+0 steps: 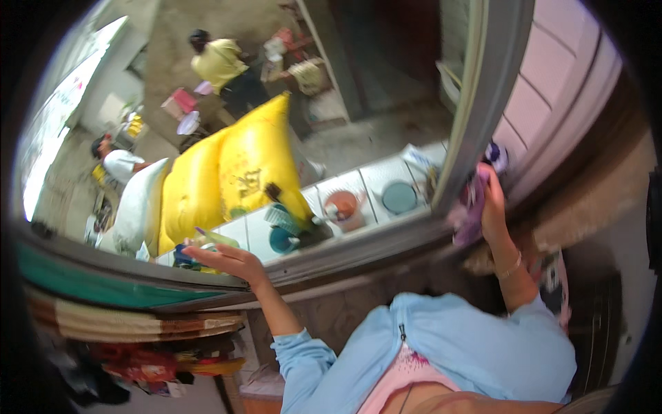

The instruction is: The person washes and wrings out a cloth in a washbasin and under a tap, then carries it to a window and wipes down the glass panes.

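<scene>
My right hand [492,210] is raised against the right side of the window frame [460,159], its fingers closed on a crumpled purple cloth [472,212], which is slightly blurred. Over on the left, my left hand [231,261] reaches over the lower window frame, palm up with its fingers stretched out. Next to those fingertips are a pale green container [219,239] and a small dark blue item [182,257]; whether the fingers touch them I cannot tell.
On the white-tiled ledge stand a teal cup [283,241], a pinkish cup [343,210] and a round blue-grey container [399,198]. Stuffed yellow sacks [256,162] and a white sack [140,200] lean beyond. Two people, one in a yellow shirt [219,63], are farther off.
</scene>
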Tool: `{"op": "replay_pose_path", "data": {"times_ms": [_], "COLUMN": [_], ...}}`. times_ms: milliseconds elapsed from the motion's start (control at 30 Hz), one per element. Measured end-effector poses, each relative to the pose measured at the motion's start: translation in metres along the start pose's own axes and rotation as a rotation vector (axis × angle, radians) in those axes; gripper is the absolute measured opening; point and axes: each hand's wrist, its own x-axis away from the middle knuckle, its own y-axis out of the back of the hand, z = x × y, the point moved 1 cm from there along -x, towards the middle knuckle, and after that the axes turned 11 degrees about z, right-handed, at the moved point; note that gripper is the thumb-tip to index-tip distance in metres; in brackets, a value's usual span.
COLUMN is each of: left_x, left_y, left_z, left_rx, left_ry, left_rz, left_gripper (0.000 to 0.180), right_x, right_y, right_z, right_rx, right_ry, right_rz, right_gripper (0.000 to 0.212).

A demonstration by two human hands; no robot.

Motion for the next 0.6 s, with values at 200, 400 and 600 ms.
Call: {"op": "replay_pose_path", "data": {"times_ms": [200, 400, 600], "left_x": [0.016, 0.018, 0.018], "left_y": [0.029, 0.044, 0.043], "left_z": [-0.026, -0.079, -0.085], "left_rx": [0.003, 0.14, 0.231], "left_ry": [0.05, -0.034, -0.072], "left_rz": [0.112, 0.089, 0.097], "left_gripper": [0.054, 0.052, 0.05], "right_x": [-0.05, -0.17, -0.223], "right_y": [-0.008, -0.031, -0.074], "right_z": [0.15, 0.274, 0.31], "right_rx": [0.023, 0.387, 0.592], "right_ry": [0.105, 0.374, 0.563], "right_rz": [0.266, 0.166, 0.495], "right_gripper": [0.04, 0.041, 0.033]}}
